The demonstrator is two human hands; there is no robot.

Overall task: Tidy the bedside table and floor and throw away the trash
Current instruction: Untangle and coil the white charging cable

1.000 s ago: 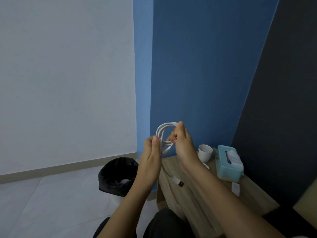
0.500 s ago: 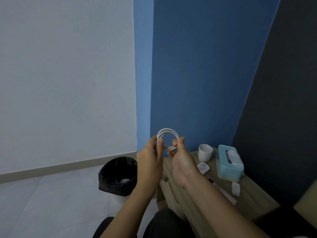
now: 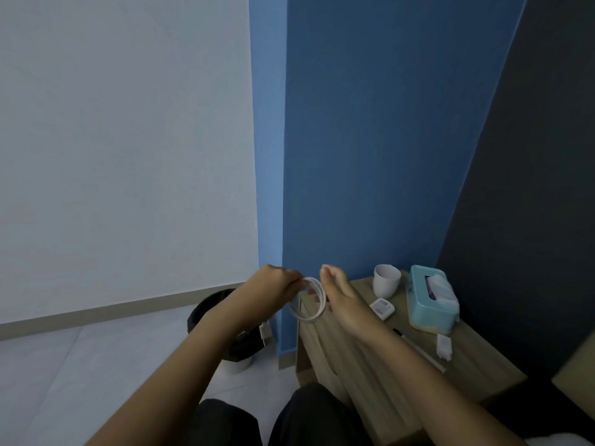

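White cable [image 3: 308, 300] (coiled) pinched in left hand [image 3: 274, 285], right hand [image 3: 342, 297] touching.

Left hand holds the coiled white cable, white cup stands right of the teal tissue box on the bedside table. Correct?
One thing is off. In the head view the white cup stands left of the teal tissue box on the bedside table, not right of it. The left hand does hold the coiled white cable.

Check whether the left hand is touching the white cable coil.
Touching. The head view shows the left hand pinching the top of the white cable coil with its fingertips.
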